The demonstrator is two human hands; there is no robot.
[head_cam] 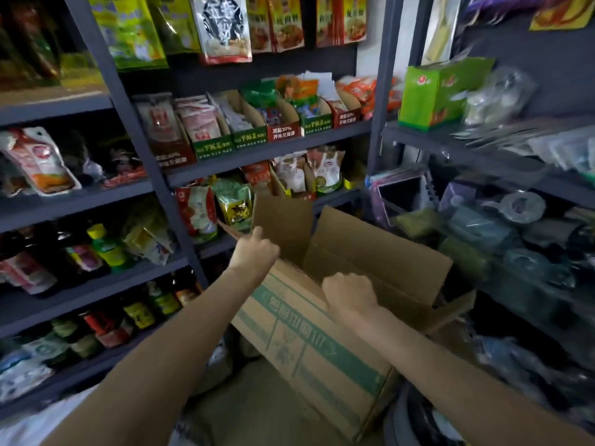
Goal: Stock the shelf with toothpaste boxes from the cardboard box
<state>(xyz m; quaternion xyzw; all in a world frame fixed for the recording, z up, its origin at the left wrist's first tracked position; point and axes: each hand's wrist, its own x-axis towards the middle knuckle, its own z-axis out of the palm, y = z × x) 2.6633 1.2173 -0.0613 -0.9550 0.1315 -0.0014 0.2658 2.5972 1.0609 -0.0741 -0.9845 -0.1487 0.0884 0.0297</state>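
A brown cardboard box [309, 346] with green print sits low in front of me, between two shelf units, with its flaps standing up. My left hand [256, 249] grips the far-left flap [283, 220], thumb on its outer face. My right hand [349, 292] curls over the box's near rim, fingers hidden inside. The large right flap [376, 252] stands behind it. The inside of the box is hidden, and no toothpaste boxes show.
Dark grey metal shelves [257, 152] full of food packets and sauce bottles [106, 246] stand ahead and to the left. A second shelf unit [467, 146] on the right holds a green carton [431, 91] and plastic-wrapped goods. Bare floor [251, 410] lies below the box.
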